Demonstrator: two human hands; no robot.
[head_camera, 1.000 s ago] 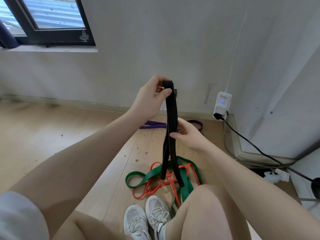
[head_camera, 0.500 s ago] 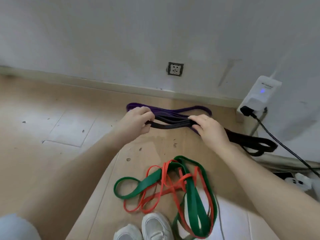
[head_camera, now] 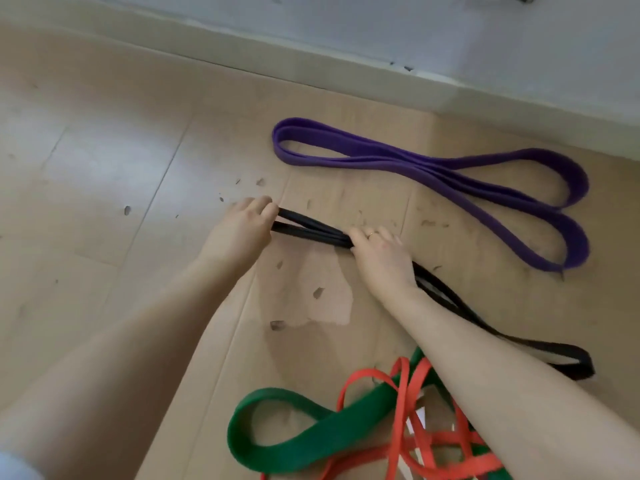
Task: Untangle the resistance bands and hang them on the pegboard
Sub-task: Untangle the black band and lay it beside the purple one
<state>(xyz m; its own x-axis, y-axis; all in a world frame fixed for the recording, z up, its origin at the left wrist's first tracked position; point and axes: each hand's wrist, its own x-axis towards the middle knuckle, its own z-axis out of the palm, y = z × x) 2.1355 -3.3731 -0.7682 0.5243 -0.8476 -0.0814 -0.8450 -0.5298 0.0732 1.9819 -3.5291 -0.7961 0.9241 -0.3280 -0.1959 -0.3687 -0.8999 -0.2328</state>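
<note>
On the light wooden floor [head_camera: 104,168], the left hand [head_camera: 239,230] grips one end of a long black rubber resistance band [head_camera: 311,232], fingers curled round it. The right hand [head_camera: 384,258] holds the same band further along, and the far loop lies on the floor behind the right forearm. A folded purple rubber band [head_camera: 433,164] lies apart, near the white baseboard [head_camera: 311,64]. A wide green band [head_camera: 311,441] and a thin orange band [head_camera: 401,410] are tangled at the floor's near edge
</note>
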